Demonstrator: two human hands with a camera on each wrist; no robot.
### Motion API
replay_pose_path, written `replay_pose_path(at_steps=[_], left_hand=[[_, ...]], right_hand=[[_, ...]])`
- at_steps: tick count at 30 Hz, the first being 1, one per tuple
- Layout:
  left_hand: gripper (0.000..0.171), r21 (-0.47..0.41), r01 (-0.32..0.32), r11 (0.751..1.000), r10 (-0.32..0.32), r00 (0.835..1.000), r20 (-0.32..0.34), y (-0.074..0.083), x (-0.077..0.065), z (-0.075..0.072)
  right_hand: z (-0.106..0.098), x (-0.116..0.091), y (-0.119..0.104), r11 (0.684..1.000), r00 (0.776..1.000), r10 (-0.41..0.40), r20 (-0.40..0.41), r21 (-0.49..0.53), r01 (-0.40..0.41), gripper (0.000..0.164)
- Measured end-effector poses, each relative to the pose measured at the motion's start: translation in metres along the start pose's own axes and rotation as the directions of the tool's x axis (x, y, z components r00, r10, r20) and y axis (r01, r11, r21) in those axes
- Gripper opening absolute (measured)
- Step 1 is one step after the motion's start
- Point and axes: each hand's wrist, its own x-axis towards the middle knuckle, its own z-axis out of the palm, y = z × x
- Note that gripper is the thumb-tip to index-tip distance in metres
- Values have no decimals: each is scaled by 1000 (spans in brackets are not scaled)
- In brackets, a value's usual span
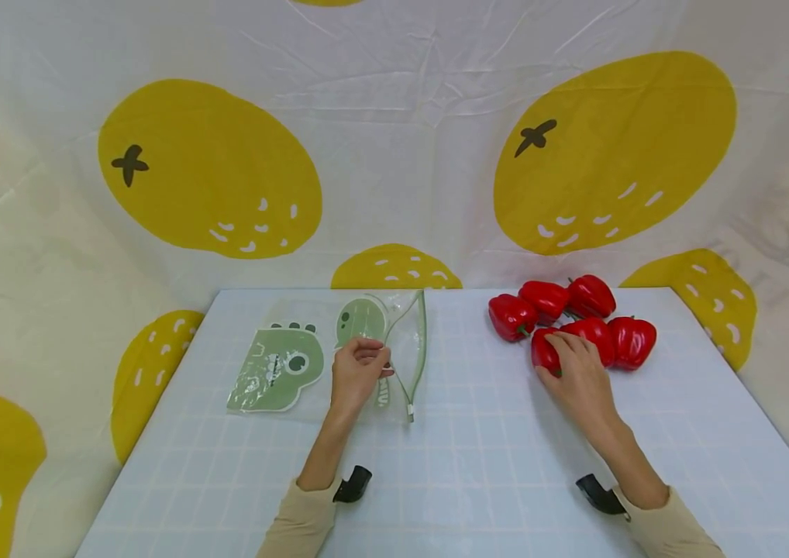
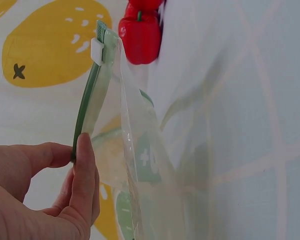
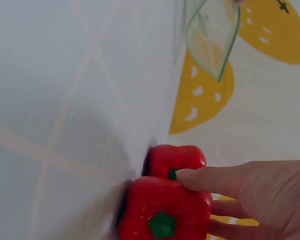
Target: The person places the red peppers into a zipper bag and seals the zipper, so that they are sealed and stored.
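Observation:
My left hand (image 1: 358, 376) pinches the green zip edge of a clear plastic zip bag (image 1: 276, 370) printed with green cartoon dinosaurs. The bag's mouth gapes toward the right, its two rims apart; a white slider (image 2: 97, 51) sits at one end of the zip. At the right, my right hand (image 1: 581, 380) grips a red bell pepper (image 1: 543, 353) at the front of a cluster. Its thumb lies on the pepper and its other fingers reach round the far side, partly hidden. Another pepper (image 3: 176, 156) with a green stem touches behind it.
Several more red bell peppers (image 1: 633, 342) lie close together around the gripped one, toward the back right. The white table (image 1: 464, 480) has a pale grid pattern. A cloth (image 1: 408, 194) with yellow fruit prints hangs along the back and sides.

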Motion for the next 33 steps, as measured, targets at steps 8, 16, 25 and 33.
replay_pose_path(at_steps=[8, 16, 25, 33], left_hand=[[19, 0, -18, 1000, 18, 1000, -13, -15, 7, 0], [19, -19, -7, 1000, 7, 1000, -11, -12, 4, -1], [18, 24, 19, 1000, -19, 1000, -15, -12, 6, -1], [19, -9, -4, 1000, 4, 1000, -18, -13, 4, 1]], right_hand=[[-5, -4, -2, 1000, 1000, 27, 5, -3, -27, 73], [-6, -4, -3, 996, 999, 42, 7, 82, -42, 71], [-7, -3, -12, 983, 998, 54, 32, 177, -58, 67], [-3, 3, -26, 963, 999, 39, 32, 266, -46, 65]])
